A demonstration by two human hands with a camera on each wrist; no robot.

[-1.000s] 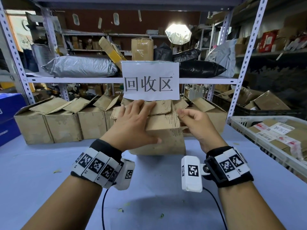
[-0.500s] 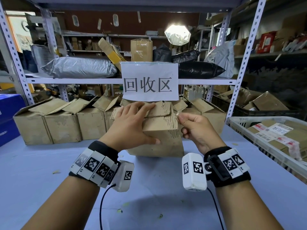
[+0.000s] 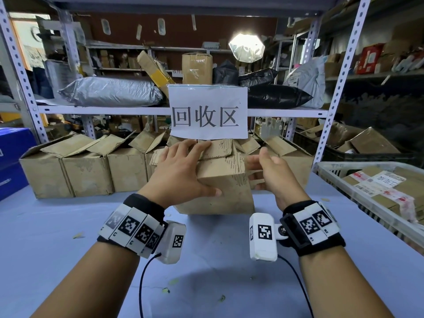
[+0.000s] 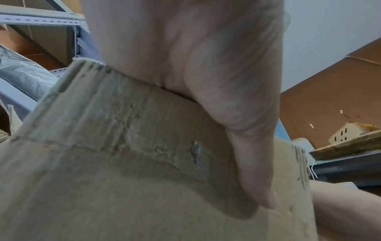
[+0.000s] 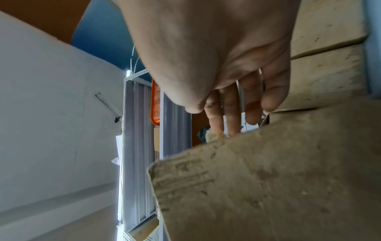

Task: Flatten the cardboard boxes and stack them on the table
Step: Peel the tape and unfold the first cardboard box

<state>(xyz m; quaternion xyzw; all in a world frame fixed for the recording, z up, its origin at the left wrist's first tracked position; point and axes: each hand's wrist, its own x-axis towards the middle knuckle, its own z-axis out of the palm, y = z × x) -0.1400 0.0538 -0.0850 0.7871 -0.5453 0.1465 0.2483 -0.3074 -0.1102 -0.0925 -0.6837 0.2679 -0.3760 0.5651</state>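
A worn brown cardboard box stands upright on the blue table, its top flaps folded down. My left hand lies over its top front edge, with straight fingers spread on the flaps and the thumb pressed flat against the front face. At the box's right side is my right hand, with its fingers straight and spread. Their tips reach just past the edge of a cardboard flap. I cannot tell whether they touch it.
A row of open cardboard boxes stands behind, along the shelf. A paper sign hangs just above the box. A white plastic basket of parcels sits at the right, and a blue carton at the far left.
My right hand has let go of the flap edge it pinched; its fingers have straightened beside the box. The left hand stays pressed on top.
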